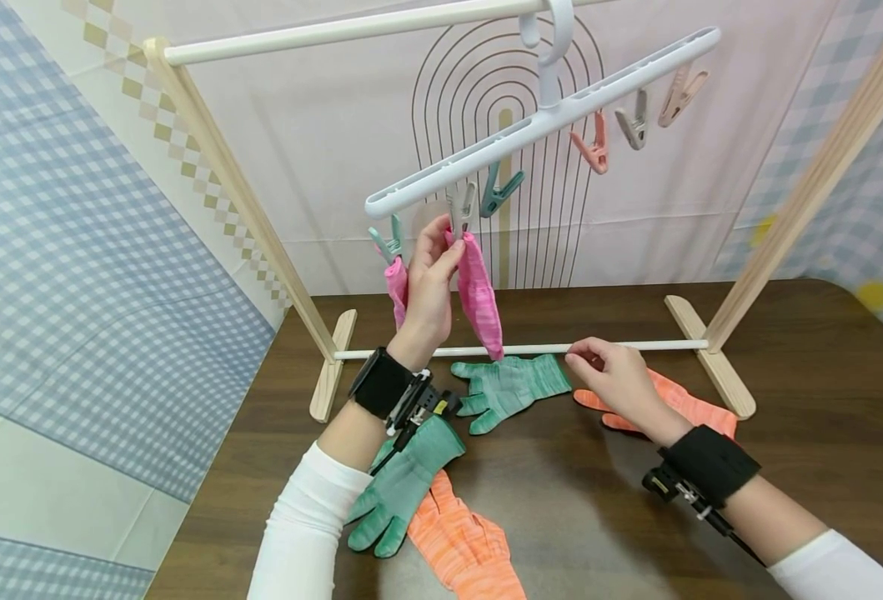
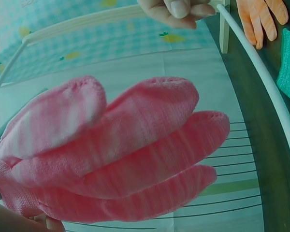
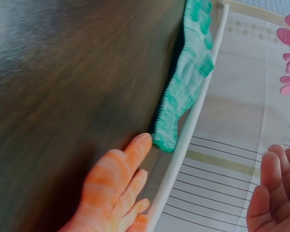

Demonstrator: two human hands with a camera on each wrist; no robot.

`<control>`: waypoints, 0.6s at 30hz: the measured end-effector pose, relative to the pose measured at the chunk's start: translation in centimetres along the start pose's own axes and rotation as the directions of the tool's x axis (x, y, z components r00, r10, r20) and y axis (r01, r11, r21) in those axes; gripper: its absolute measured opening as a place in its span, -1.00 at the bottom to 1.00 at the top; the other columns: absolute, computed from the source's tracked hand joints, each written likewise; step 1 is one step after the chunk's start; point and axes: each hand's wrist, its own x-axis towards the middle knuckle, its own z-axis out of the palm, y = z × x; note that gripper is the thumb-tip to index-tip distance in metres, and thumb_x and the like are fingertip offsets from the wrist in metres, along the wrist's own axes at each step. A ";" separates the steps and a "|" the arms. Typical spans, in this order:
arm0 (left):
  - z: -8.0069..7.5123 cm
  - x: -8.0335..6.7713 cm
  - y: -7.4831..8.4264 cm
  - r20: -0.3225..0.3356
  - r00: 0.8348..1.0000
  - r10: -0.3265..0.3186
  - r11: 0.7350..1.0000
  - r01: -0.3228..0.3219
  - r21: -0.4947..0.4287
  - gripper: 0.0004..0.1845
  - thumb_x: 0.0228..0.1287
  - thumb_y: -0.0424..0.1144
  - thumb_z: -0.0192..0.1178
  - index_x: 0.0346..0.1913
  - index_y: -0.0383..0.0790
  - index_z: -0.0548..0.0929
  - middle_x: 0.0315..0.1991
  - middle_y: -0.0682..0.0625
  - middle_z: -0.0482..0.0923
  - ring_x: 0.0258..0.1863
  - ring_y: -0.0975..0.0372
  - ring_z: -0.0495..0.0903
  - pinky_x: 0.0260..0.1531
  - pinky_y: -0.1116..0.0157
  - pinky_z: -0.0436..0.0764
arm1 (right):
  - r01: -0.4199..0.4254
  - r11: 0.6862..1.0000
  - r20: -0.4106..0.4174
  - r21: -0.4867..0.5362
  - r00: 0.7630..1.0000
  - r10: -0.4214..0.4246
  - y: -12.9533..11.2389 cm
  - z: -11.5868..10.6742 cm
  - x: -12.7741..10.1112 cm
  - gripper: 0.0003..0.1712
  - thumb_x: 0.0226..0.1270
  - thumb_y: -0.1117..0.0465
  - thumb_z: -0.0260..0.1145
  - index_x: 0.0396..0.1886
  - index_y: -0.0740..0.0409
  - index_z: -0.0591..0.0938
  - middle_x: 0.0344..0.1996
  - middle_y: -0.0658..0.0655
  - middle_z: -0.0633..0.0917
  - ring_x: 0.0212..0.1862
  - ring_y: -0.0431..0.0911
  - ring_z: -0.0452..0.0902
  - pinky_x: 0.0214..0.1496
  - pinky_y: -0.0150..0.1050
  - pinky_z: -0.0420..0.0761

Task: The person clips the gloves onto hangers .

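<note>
Your left hand (image 1: 428,287) pinches pink glove (image 1: 480,296) at cuff, steadying it under grey clip (image 1: 459,206) on hanger (image 1: 539,125). Your right hand (image 1: 615,377) hovers loose, holding nothing, over orange glove (image 1: 684,404) on surface (image 1: 824,433).

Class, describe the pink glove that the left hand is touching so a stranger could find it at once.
Start at the white clip hanger hooked on the wooden rack's top bar. Near its lower left end, two pink gloves hang from clips. The one meant is the right-hand, longer pink glove, fingers down, with the left hand at its top; the other pink glove hangs behind that hand.
</note>
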 end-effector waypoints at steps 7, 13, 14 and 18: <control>-0.4 -0.1 -0.2 -0.016 1.000 -0.018 1.000 0.018 0.013 -0.52 0.27 -0.42 -0.09 0.25 -0.27 0.14 0.13 -0.12 0.31 0.00 0.30 0.35 0.02 0.36 0.30 | -0.006 1.000 0.019 -0.028 1.000 0.007 0.8 0.0 -0.5 -0.82 0.26 0.16 0.12 -0.27 0.11 0.60 -0.43 0.04 0.64 -0.44 -0.16 0.46 -0.43 -0.36 0.40; -0.7 -0.2 -0.4 -0.014 1.000 -0.019 1.000 0.019 0.018 -0.52 0.27 -0.42 -0.09 0.24 -0.24 0.14 0.21 -0.15 0.25 0.08 0.24 0.32 0.08 0.31 0.28 | -0.041 0.998 0.048 -0.041 0.998 0.043 1.7 0.0 -0.7 -0.81 0.25 0.14 0.12 -0.28 0.13 0.60 -0.39 0.07 0.64 -0.36 -0.12 0.50 -0.35 -0.30 0.43; -0.7 -0.2 -0.4 -0.014 1.000 -0.020 1.000 0.020 0.015 -0.53 0.27 -0.42 -0.09 0.24 -0.24 0.15 0.21 -0.15 0.26 0.08 0.24 0.33 0.07 0.32 0.28 | -0.045 0.998 0.053 -0.042 0.997 0.047 1.8 -0.1 -0.8 -0.80 0.25 0.14 0.13 -0.27 0.14 0.60 -0.39 0.07 0.64 -0.36 -0.12 0.50 -0.35 -0.30 0.43; -1.0 -0.2 -0.6 -0.008 1.000 -0.018 1.000 0.018 0.014 -0.53 0.27 -0.42 -0.09 0.24 -0.27 0.14 0.20 -0.15 0.27 0.08 0.23 0.33 0.06 0.33 0.29 | -0.073 0.996 0.066 -0.052 0.995 0.076 2.1 -0.2 -1.1 -0.80 0.24 0.13 0.14 -0.29 0.14 0.60 -0.43 0.06 0.63 -0.40 -0.14 0.46 -0.41 -0.33 0.39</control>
